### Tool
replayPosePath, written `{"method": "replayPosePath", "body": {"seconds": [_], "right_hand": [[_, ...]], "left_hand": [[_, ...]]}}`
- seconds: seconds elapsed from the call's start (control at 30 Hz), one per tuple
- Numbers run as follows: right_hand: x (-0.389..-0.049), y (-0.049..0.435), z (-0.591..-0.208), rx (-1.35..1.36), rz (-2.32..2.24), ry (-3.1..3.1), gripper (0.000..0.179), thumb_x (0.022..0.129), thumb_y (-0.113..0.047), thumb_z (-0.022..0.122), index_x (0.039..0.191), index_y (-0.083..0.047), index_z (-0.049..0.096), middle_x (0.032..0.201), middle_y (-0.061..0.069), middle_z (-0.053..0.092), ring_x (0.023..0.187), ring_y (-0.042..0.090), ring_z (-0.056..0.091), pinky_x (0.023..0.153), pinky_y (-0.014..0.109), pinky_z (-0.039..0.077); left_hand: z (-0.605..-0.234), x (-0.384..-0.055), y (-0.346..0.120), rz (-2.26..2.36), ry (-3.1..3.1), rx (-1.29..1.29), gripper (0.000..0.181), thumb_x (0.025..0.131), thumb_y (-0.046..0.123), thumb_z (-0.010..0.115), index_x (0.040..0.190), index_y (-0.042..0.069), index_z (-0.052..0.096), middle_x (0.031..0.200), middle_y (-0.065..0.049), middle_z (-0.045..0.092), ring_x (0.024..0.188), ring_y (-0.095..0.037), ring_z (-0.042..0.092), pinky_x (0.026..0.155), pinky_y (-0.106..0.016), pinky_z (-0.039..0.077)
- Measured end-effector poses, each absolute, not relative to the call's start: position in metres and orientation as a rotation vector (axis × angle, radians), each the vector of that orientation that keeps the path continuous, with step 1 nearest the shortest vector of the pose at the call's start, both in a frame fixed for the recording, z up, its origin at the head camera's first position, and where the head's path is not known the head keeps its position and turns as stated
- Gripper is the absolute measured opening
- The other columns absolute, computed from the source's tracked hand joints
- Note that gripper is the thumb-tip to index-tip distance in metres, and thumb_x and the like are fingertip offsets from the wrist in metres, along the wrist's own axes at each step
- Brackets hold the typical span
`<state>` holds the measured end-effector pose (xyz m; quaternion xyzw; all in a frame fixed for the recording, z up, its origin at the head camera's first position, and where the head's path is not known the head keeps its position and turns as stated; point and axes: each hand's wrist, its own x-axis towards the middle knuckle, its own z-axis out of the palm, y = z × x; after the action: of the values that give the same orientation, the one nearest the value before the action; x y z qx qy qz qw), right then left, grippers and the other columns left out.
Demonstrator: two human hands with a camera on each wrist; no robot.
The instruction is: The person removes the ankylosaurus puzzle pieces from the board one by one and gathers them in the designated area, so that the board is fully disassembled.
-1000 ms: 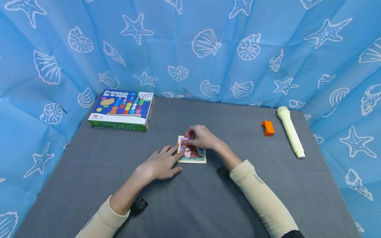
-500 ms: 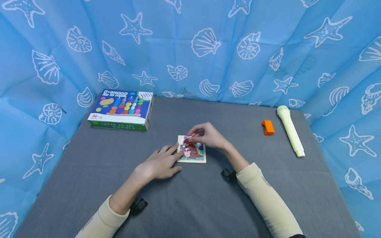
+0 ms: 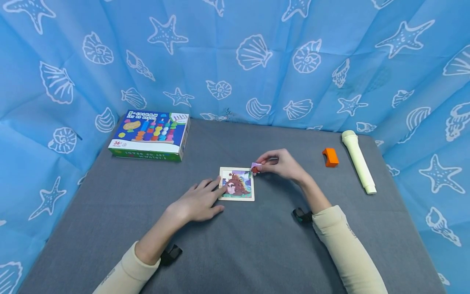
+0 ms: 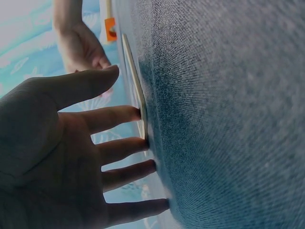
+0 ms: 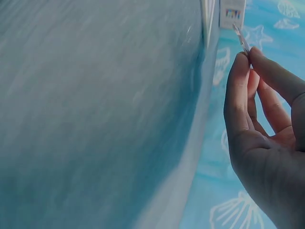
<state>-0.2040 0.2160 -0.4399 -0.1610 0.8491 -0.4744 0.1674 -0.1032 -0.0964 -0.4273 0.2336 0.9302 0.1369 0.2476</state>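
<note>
A small square jigsaw puzzle [image 3: 240, 185] in a pale wooden frame lies on the grey table, its picture a brown spiky animal. At its upper left a pale gap shows in the picture. My left hand [image 3: 198, 202] rests with fingers spread, fingertips touching the puzzle's left edge; in the left wrist view the fingers [image 4: 119, 149] are nearly straight. Just beyond the frame's upper right corner, my right hand [image 3: 282, 165] pinches a puzzle piece [image 3: 256, 168], purple and brown, between thumb and fingertips. Seen edge-on in the right wrist view, the piece [image 5: 242, 39] is thin and held above the table.
A boxed bead set [image 3: 150, 134] lies at the back left of the table. Towards the right are an orange arch block [image 3: 331, 157] and a cream toy microphone [image 3: 358, 161]. Behind the table hangs a blue curtain [image 3: 227, 61] with shells and starfish.
My right hand has lifted the piece from the puzzle's upper left and carried it right, past the frame. The gap there has come into view. My left hand has stayed in place.
</note>
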Motion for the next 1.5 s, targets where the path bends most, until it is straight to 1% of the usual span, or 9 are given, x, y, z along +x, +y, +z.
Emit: {"method": "replayPosePath", "body": {"seconds": [0.13, 0.27, 0.6, 0.77, 0.97, 1.2, 1.37, 1.5], "right_hand": [[-0.205, 0.231, -0.443, -0.402, -1.327, 2.417, 0.023, 0.099, -0.012, 0.080, 0.120, -0.001, 0.079, 0.114, 0.020, 0.076, 0.094, 0.018, 0.072, 0.080, 0.020, 0.060], [-0.208, 0.242, -0.446, -0.400, -1.293, 2.434, 0.025, 0.101, -0.013, 0.079, 0.121, 0.001, 0.078, 0.115, 0.023, 0.075, 0.092, 0.020, 0.069, 0.081, 0.018, 0.059], [-0.214, 0.250, -0.450, -0.395, -1.224, 2.485, 0.022, 0.101, -0.006, 0.075, 0.119, 0.006, 0.077, 0.110, 0.025, 0.076, 0.087, 0.015, 0.066, 0.077, 0.016, 0.056], [-0.213, 0.253, -0.448, -0.370, -1.235, 2.476, 0.023, 0.101, -0.005, 0.075, 0.121, 0.007, 0.076, 0.111, 0.027, 0.076, 0.085, 0.013, 0.066, 0.078, 0.017, 0.059], [-0.213, 0.253, -0.445, -0.343, -1.235, 2.475, 0.024, 0.102, -0.005, 0.074, 0.122, 0.006, 0.076, 0.113, 0.027, 0.076, 0.085, 0.012, 0.067, 0.080, 0.020, 0.061], [-0.209, 0.240, -0.440, -0.350, -1.289, 2.397, 0.026, 0.102, -0.004, 0.073, 0.125, 0.008, 0.074, 0.118, 0.028, 0.075, 0.091, 0.013, 0.073, 0.086, 0.028, 0.066], [-0.206, 0.228, -0.438, -0.401, -1.329, 2.335, 0.027, 0.103, -0.005, 0.072, 0.127, 0.008, 0.073, 0.119, 0.028, 0.074, 0.095, 0.013, 0.076, 0.090, 0.033, 0.067], [-0.202, 0.215, -0.437, -0.423, -1.347, 2.311, 0.027, 0.103, -0.006, 0.073, 0.127, 0.007, 0.074, 0.118, 0.027, 0.074, 0.096, 0.016, 0.078, 0.091, 0.037, 0.068]], "left_hand": [[-0.427, -0.103, -0.097, 0.385, 2.538, 0.649, 0.065, 0.112, 0.041, 0.061, 0.170, 0.023, 0.039, 0.183, -0.011, 0.022, 0.168, -0.039, 0.025, 0.131, -0.072, 0.028], [-0.428, -0.103, -0.098, 0.397, 2.539, 0.656, 0.064, 0.112, 0.040, 0.061, 0.170, 0.023, 0.040, 0.183, -0.011, 0.022, 0.168, -0.039, 0.026, 0.130, -0.073, 0.028], [-0.428, -0.103, -0.100, 0.404, 2.545, 0.672, 0.064, 0.112, 0.039, 0.060, 0.170, 0.022, 0.039, 0.183, -0.011, 0.022, 0.167, -0.040, 0.026, 0.130, -0.073, 0.029], [-0.428, -0.103, -0.098, 0.385, 2.550, 0.674, 0.064, 0.112, 0.040, 0.060, 0.170, 0.023, 0.039, 0.183, -0.011, 0.023, 0.167, -0.039, 0.027, 0.130, -0.072, 0.030], [-0.429, -0.104, -0.098, 0.375, 2.550, 0.673, 0.066, 0.111, 0.043, 0.060, 0.170, 0.024, 0.039, 0.183, -0.010, 0.023, 0.167, -0.039, 0.027, 0.129, -0.072, 0.031], [-0.430, -0.107, -0.099, 0.343, 2.559, 0.684, 0.067, 0.111, 0.044, 0.061, 0.170, 0.023, 0.039, 0.182, -0.011, 0.025, 0.166, -0.039, 0.029, 0.128, -0.071, 0.034], [-0.429, -0.107, -0.099, 0.342, 2.572, 0.689, 0.066, 0.111, 0.045, 0.061, 0.170, 0.022, 0.040, 0.182, -0.011, 0.027, 0.166, -0.038, 0.031, 0.129, -0.070, 0.034], [-0.428, -0.107, -0.098, 0.347, 2.575, 0.711, 0.068, 0.111, 0.045, 0.060, 0.170, 0.020, 0.038, 0.182, -0.012, 0.026, 0.166, -0.038, 0.030, 0.129, -0.069, 0.034]]}}
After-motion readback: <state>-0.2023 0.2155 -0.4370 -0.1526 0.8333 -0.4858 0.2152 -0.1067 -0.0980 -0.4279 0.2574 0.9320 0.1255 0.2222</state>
